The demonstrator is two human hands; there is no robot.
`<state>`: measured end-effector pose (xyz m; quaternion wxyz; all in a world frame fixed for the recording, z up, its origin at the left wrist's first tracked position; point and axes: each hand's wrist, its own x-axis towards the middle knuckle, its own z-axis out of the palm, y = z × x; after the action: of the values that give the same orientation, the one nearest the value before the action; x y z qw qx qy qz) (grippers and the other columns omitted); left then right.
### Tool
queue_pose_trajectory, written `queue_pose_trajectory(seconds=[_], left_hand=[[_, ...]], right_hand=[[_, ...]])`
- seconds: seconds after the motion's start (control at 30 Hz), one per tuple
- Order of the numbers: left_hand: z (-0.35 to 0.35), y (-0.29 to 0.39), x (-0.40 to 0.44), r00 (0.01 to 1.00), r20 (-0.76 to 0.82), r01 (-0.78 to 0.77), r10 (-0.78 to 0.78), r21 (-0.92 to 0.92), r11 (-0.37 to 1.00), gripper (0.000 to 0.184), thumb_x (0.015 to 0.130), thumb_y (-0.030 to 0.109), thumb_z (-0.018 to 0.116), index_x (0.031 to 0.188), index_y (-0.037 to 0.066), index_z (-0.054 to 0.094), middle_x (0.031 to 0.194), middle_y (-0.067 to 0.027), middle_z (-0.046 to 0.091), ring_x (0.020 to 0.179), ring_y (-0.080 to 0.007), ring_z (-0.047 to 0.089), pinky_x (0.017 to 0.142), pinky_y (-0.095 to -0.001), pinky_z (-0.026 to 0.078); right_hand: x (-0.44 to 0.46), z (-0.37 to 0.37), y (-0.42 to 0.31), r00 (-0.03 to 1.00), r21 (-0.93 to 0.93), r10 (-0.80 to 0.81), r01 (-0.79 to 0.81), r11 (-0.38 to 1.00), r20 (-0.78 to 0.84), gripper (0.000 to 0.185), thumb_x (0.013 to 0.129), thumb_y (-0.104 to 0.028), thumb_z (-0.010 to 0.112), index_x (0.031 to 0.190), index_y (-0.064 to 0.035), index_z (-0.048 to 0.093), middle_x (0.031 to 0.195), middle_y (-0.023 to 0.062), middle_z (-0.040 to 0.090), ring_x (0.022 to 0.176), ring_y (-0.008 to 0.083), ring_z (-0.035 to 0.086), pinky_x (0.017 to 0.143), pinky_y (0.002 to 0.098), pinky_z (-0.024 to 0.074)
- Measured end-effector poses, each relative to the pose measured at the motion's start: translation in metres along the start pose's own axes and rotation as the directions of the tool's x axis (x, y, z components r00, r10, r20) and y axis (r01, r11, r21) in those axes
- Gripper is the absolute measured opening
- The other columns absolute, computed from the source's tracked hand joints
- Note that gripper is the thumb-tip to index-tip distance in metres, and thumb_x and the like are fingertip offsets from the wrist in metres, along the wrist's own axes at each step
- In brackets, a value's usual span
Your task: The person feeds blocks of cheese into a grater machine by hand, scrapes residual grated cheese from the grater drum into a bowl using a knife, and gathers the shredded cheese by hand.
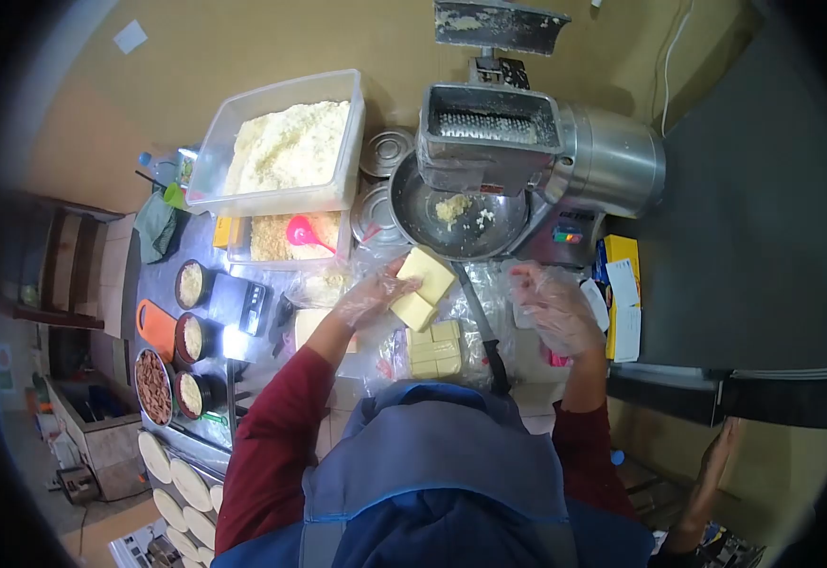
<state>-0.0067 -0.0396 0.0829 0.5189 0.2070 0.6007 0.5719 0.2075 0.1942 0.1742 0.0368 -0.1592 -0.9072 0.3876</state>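
My left hand [376,292], in a clear plastic glove, has its fingers on a pale yellow cheese block [430,275]. A smaller cheese piece [413,310] sits against that block, just below my fingers. Nearer my body, several cut cheese blocks [434,352] lie together on clear plastic. A long knife [479,317] with a black handle rests to the right of the cheese. My right hand [557,308], also gloved, is beyond the knife with fingers loosely bent and apart, and I see nothing in it. A larger pale block [324,328] lies partly behind my left wrist.
An electric grater [491,156] stands at the back over a metal bowl [409,222]. Left of it, a plastic tub [276,204] of grated cheese rests above another holding a pink scoop [305,232]. Small bowls [189,284] and a scale [237,305] are farther left. Another person's arm [712,483] shows lower right.
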Motion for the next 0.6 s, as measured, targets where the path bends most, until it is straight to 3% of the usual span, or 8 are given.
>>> queue_pose_trajectory(seconds=[0.1, 0.17, 0.33, 0.4, 0.43, 0.47, 0.53, 0.6], left_hand=[[0.032, 0.078, -0.032, 0.986, -0.006, -0.162, 0.168, -0.31, 0.937, 0.067, 0.09, 0.027, 0.073, 0.146, 0.008, 0.041, 0.124, -0.0064, 0.062, 0.111, -0.016, 0.06, 0.096, -0.032, 0.048], [0.046, 0.147, -0.044, 0.946, -0.066, -0.322, 0.317, -0.087, 0.943, 0.066, 0.089, 0.027, 0.073, 0.144, 0.008, 0.041, 0.126, -0.0076, 0.06, 0.113, -0.0188, 0.06, 0.097, -0.0342, 0.049], [0.066, 0.259, -0.014, 0.629, 0.009, -0.661, 0.777, 0.533, 0.529, 0.061, 0.087, 0.024, 0.074, 0.138, 0.006, 0.046, 0.12, -0.0135, 0.063, 0.109, -0.0199, 0.062, 0.094, -0.0333, 0.05], [0.069, 0.276, 0.011, 0.433, 0.233, -0.538, 0.87, 0.842, 0.042, 0.055, 0.087, 0.024, 0.072, 0.135, 0.01, 0.048, 0.114, -0.0151, 0.064, 0.103, -0.0257, 0.064, 0.091, -0.038, 0.051], [0.07, 0.278, 0.022, 0.428, 0.23, -0.534, 0.874, 0.844, 0.04, 0.055, 0.087, 0.024, 0.072, 0.135, 0.01, 0.048, 0.114, -0.0151, 0.064, 0.103, -0.0257, 0.064, 0.091, -0.038, 0.051], [0.069, 0.274, 0.035, 0.464, 0.317, -0.523, 0.827, 0.852, -0.033, 0.055, 0.086, 0.015, 0.071, 0.136, 0.01, 0.048, 0.116, -0.0149, 0.064, 0.104, -0.0264, 0.064, 0.089, -0.0386, 0.052], [0.065, 0.259, 0.049, 0.587, 0.364, -0.456, 0.723, 0.887, -0.076, 0.054, 0.086, 0.008, 0.069, 0.136, 0.011, 0.049, 0.116, -0.0151, 0.065, 0.105, -0.0301, 0.064, 0.088, -0.0406, 0.052], [0.066, 0.238, 0.049, 0.677, 0.273, -0.356, 0.683, 0.934, -0.02, 0.046, 0.088, 0.014, 0.068, 0.131, 0.014, 0.053, 0.108, -0.015, 0.067, 0.102, -0.0345, 0.064, 0.091, -0.0437, 0.05]], right_hand=[[0.012, -0.041, -0.019, 0.996, 0.24, -0.08, 0.089, 0.967, -0.044, 0.029, 0.089, -0.019, 0.065, 0.112, -0.0023, 0.063, 0.089, 0.0086, 0.063, 0.081, 0.0198, 0.06, 0.072, 0.0313, 0.0478], [0.017, -0.073, -0.04, 0.995, 0.628, 0.098, -0.063, 0.776, -0.021, 0.027, 0.091, -0.019, 0.064, 0.112, -0.0025, 0.065, 0.095, 0.0028, 0.063, 0.086, 0.0144, 0.06, 0.074, 0.028, 0.0486], [0.073, -0.14, -0.09, 0.774, 0.365, -0.345, 0.577, 0.731, -0.532, 0.026, 0.093, -0.018, 0.063, 0.114, -0.004, 0.065, 0.103, 0.0039, 0.063, 0.095, 0.0108, 0.059, 0.086, 0.0237, 0.0479], [0.12, -0.167, -0.092, 0.669, 0.093, -0.462, 0.619, 0.78, -0.583, 0.022, 0.095, -0.014, 0.059, 0.113, -0.0031, 0.065, 0.103, 0.0059, 0.064, 0.096, 0.0132, 0.06, 0.088, 0.0244, 0.0481], [0.135, -0.181, -0.098, 0.639, -0.111, -0.511, 0.558, 0.822, -0.574, 0.02, 0.096, -0.011, 0.057, 0.111, -0.0018, 0.065, 0.102, 0.0071, 0.064, 0.096, 0.0148, 0.061, 0.088, 0.0252, 0.0483], [0.129, -0.204, -0.128, 0.824, -0.061, -0.398, 0.41, 0.91, -0.404, 0.049, 0.092, -0.036, 0.057, 0.127, -0.0026, 0.057, 0.126, 0.0153, 0.053, 0.114, 0.026, 0.054, 0.099, 0.0348, 0.0439], [0.15, -0.203, -0.15, 0.864, -0.048, -0.259, 0.265, 0.963, -0.431, 0.07, 0.091, -0.054, 0.057, 0.133, 0.0018, 0.054, 0.131, 0.0228, 0.054, 0.122, 0.0336, 0.054, 0.104, 0.0429, 0.0429], [0.209, -0.181, -0.129, 0.739, -0.049, -0.251, 0.283, 0.958, -0.625, 0.06, 0.094, -0.046, 0.058, 0.124, 0.007, 0.059, 0.112, 0.0222, 0.066, 0.111, 0.0299, 0.062, 0.099, 0.0414, 0.0464]])
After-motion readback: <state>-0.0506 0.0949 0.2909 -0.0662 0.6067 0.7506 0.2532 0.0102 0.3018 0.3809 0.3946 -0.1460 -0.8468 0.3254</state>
